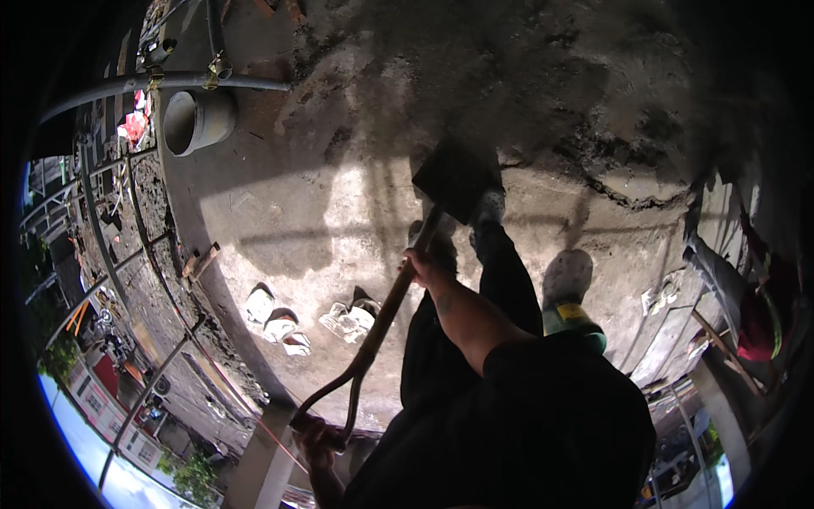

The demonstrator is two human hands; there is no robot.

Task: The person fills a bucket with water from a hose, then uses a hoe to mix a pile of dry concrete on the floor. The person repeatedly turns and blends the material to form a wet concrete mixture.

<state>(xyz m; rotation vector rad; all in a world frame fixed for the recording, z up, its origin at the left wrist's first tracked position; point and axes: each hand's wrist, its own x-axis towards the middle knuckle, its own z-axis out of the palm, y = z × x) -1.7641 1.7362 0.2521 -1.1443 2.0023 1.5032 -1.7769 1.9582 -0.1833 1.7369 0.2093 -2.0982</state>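
A square-bladed shovel slants across the view in front of my body. My left hand is closed around its D-shaped end grip at the lower left. Farther down, my right hand wraps the wooden shaft near the blade. The dark flat shovel blade is low by my feet and partly covers my shoes. Whether it touches the floor I cannot tell. Beneath is a rough concrete floor, with a dark, uneven patch beyond the blade.
A grey bucket stands near a clamped metal pipe. Crumpled white scraps and wood pieces lie to the left, before a metal bar railing. A green object with a yellow patch is right of my legs. Another person is at far right.
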